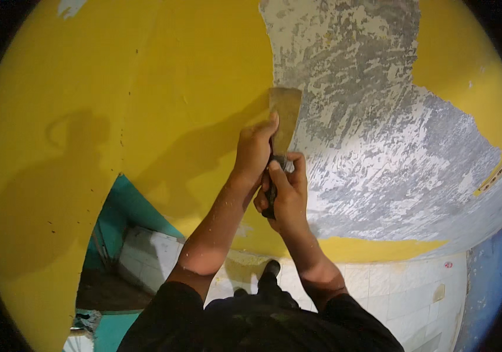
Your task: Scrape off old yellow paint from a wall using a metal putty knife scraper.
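Observation:
A putty knife (286,114) with a wide metal blade and a dark handle points up along the wall. Its blade tip meets the left border of a scraped grey-and-white patch (368,111), where yellow paint (204,64) begins. My right hand (289,196) is wrapped round the handle, thumb lying along it. Higher up, my left hand (254,149) is closed about the neck of the tool, its thumb pressed on the blade; its other fingers are mostly hidden behind.
White tiles (374,287) run along the bottom of the wall. At lower left is an opening with teal walls (119,202) and a dark floor (107,291). A blue surface (490,281) stands at the right. Shadows fall on the yellow paint at left.

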